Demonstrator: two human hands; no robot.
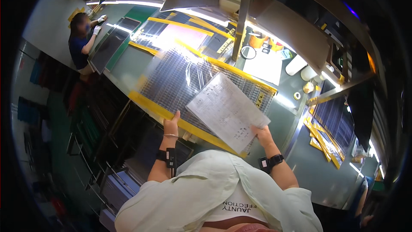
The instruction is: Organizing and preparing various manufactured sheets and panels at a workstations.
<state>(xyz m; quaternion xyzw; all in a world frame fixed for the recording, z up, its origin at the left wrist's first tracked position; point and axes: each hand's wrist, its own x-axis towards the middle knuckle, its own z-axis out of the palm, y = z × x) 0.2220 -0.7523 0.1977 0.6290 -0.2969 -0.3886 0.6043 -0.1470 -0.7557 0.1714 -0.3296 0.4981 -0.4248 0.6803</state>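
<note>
A large film sheet with a dark printed grid and yellow taped borders lies slantwise in front of me. My left hand grips its near yellow edge, thumb on top and the other fingers underneath. Over the right part of the film is a whitish paper sheet with handwriting near its lower corner. My right hand pinches the paper's right corner. Whether those fingers also hold the film below cannot be made out. Strong glare whitens the film's far part.
More yellow-edged films lie farther back, and another pile lies to the right. A metal post rises behind my film. Near it are a round magnifier and tape rolls. At far left, a gloved co-worker leans by a dark panel.
</note>
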